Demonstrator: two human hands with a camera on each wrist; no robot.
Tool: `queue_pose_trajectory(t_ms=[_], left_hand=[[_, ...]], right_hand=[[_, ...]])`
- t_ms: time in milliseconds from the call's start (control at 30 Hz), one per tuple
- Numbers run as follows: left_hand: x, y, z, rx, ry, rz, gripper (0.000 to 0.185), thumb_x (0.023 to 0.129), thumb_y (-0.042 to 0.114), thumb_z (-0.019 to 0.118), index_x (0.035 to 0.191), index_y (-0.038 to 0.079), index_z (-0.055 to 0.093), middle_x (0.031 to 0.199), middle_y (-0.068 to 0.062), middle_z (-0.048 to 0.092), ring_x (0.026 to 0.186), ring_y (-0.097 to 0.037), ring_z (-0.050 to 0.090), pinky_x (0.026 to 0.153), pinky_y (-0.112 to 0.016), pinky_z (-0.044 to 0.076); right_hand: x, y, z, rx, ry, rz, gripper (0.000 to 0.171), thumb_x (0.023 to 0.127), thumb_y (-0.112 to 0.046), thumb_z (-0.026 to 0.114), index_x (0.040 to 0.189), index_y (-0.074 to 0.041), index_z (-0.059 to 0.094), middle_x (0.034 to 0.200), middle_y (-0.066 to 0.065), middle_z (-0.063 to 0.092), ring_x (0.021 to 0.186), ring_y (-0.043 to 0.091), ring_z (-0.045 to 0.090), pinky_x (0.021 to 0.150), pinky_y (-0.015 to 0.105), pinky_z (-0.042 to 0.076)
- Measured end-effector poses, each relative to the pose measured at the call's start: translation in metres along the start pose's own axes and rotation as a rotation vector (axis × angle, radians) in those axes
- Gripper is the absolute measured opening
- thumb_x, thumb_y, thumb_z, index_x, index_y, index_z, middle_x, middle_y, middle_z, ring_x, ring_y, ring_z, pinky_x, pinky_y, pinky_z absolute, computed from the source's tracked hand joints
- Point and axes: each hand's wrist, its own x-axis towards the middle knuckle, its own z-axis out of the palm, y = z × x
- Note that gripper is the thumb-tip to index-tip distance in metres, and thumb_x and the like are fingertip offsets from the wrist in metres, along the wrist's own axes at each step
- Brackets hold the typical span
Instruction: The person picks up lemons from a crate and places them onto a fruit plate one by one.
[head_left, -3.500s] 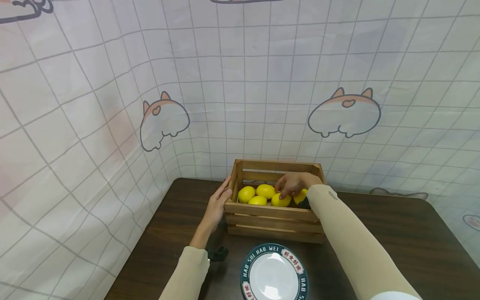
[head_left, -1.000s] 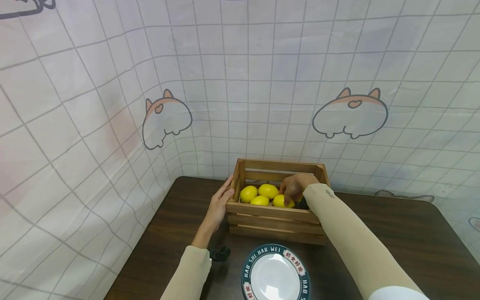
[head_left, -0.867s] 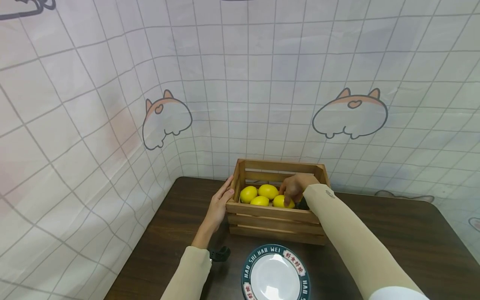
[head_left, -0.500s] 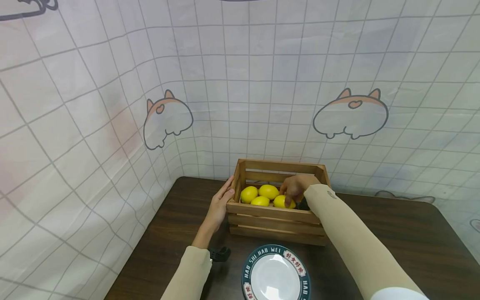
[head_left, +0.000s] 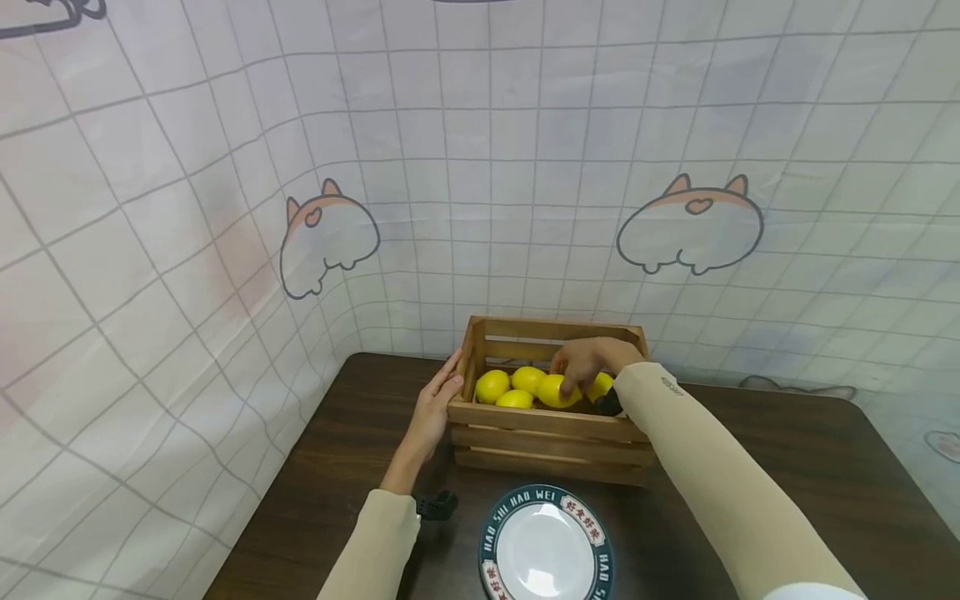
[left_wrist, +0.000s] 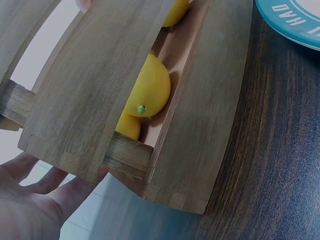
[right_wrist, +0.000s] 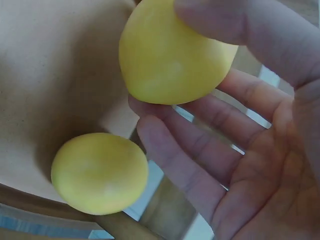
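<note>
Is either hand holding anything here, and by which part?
The right hand pinches a lemon across its middle, thumb against fingers. The left hand only rests flat against the crate end.

The head view is evenly and softly lit, with no hard shadows on the pale gridded backdrop [head_left: 525, 167], whose lines bow outward toward 9 and 3 o'clock from wide-angle distortion. The dark surface [head_left: 787, 467] shows a faint sheen, and the white plate [head_left: 546, 550] carries a small glare spot near 6 o'clock. The left wrist view is dimmer, with the crate [left_wrist: 115, 90] slats curved by the lens and soft shadow between them. The right wrist view is bright, close and slightly soft on the lemon [right_wrist: 170, 55].
</note>
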Motion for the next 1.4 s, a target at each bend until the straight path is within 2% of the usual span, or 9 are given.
queue_pose_trajectory(t_ms=[100, 300, 533, 633, 767, 833, 933, 1167, 1400], left_hand=[[0.001, 0.0, 0.001, -0.004, -0.012, 0.003, 0.05, 0.11, 0.038, 0.044, 0.159, 0.035, 0.037, 0.169, 0.003, 0.028, 0.156, -0.031, 0.026, 0.126, -0.063, 0.015], [0.001, -0.002, 0.0, 0.002, -0.009, 0.0, 0.05, 0.11, 0.037, 0.043, 0.159, 0.035, 0.036, 0.17, 0.003, 0.027, 0.157, -0.031, 0.025, 0.126, -0.064, 0.015], [0.001, -0.002, -0.004, -0.005, -0.01, 0.002, 0.051, 0.111, 0.035, 0.041, 0.161, 0.034, 0.033, 0.171, 0.002, 0.024, 0.157, -0.032, 0.023, 0.126, -0.064, 0.013], [-0.001, 0.005, -0.005, -0.006, -0.026, -0.016, 0.052, 0.111, 0.031, 0.04, 0.162, 0.029, 0.031, 0.171, -0.001, 0.022, 0.157, -0.034, 0.022, 0.126, -0.064, 0.013], [-0.002, 0.011, -0.004, -0.013, -0.037, -0.032, 0.053, 0.112, 0.028, 0.039, 0.163, 0.023, 0.029, 0.172, -0.004, 0.021, 0.158, -0.035, 0.02, 0.126, -0.065, 0.012], [-0.002, 0.009, -0.003, -0.012, -0.031, -0.022, 0.052, 0.111, 0.03, 0.04, 0.163, 0.026, 0.031, 0.171, -0.003, 0.022, 0.158, -0.035, 0.02, 0.126, -0.065, 0.012], [0.002, -0.002, -0.001, -0.012, -0.02, -0.008, 0.051, 0.111, 0.034, 0.039, 0.162, 0.033, 0.032, 0.171, 0.001, 0.023, 0.158, -0.033, 0.02, 0.126, -0.065, 0.011], [0.0, -0.003, 0.001, -0.019, -0.016, 0.007, 0.051, 0.11, 0.038, 0.041, 0.16, 0.035, 0.034, 0.171, 0.001, 0.024, 0.158, -0.033, 0.02, 0.126, -0.065, 0.013], [0.0, -0.002, 0.003, -0.03, -0.018, 0.004, 0.051, 0.11, 0.038, 0.041, 0.16, 0.036, 0.034, 0.171, 0.0, 0.024, 0.158, -0.032, 0.021, 0.126, -0.064, 0.015]], right_hand=[[-0.007, -0.001, -0.003, 0.004, 0.035, -0.017, 0.051, 0.087, -0.018, 0.075, 0.135, -0.005, 0.061, 0.131, 0.012, 0.061, 0.094, 0.018, 0.061, 0.091, 0.034, 0.06], [-0.02, -0.001, -0.009, 0.048, 0.091, -0.065, 0.052, 0.088, -0.018, 0.074, 0.136, -0.004, 0.062, 0.13, 0.012, 0.064, 0.101, 0.019, 0.063, 0.089, 0.033, 0.06], [-0.032, -0.002, -0.016, 0.048, 0.154, -0.123, 0.05, 0.091, -0.022, 0.073, 0.136, -0.004, 0.06, 0.132, 0.014, 0.063, 0.104, 0.023, 0.064, 0.093, 0.04, 0.059], [-0.037, -0.002, -0.017, 0.066, 0.191, -0.126, 0.054, 0.091, -0.024, 0.073, 0.138, -0.004, 0.057, 0.135, 0.017, 0.061, 0.107, 0.024, 0.064, 0.094, 0.042, 0.059], [-0.046, -0.003, -0.018, 0.089, 0.229, -0.149, 0.055, 0.09, -0.024, 0.073, 0.137, -0.002, 0.057, 0.129, 0.017, 0.064, 0.103, 0.024, 0.065, 0.09, 0.04, 0.06], [-0.051, -0.004, -0.018, 0.093, 0.248, -0.163, 0.052, 0.09, -0.024, 0.073, 0.135, -0.002, 0.059, 0.125, 0.015, 0.066, 0.1, 0.023, 0.064, 0.088, 0.039, 0.06], [-0.059, -0.006, -0.018, 0.105, 0.279, -0.171, 0.049, 0.09, -0.024, 0.072, 0.133, -0.004, 0.061, 0.123, 0.013, 0.067, 0.099, 0.022, 0.063, 0.085, 0.037, 0.06], [-0.076, -0.004, -0.013, 0.141, 0.355, -0.235, 0.045, 0.089, -0.024, 0.073, 0.129, -0.007, 0.062, 0.12, 0.009, 0.068, 0.104, 0.023, 0.062, 0.088, 0.038, 0.057], [-0.094, -0.007, -0.002, 0.125, 0.444, -0.294, 0.047, 0.085, -0.025, 0.074, 0.127, -0.007, 0.061, 0.114, 0.008, 0.069, 0.095, 0.022, 0.063, 0.084, 0.036, 0.054]])
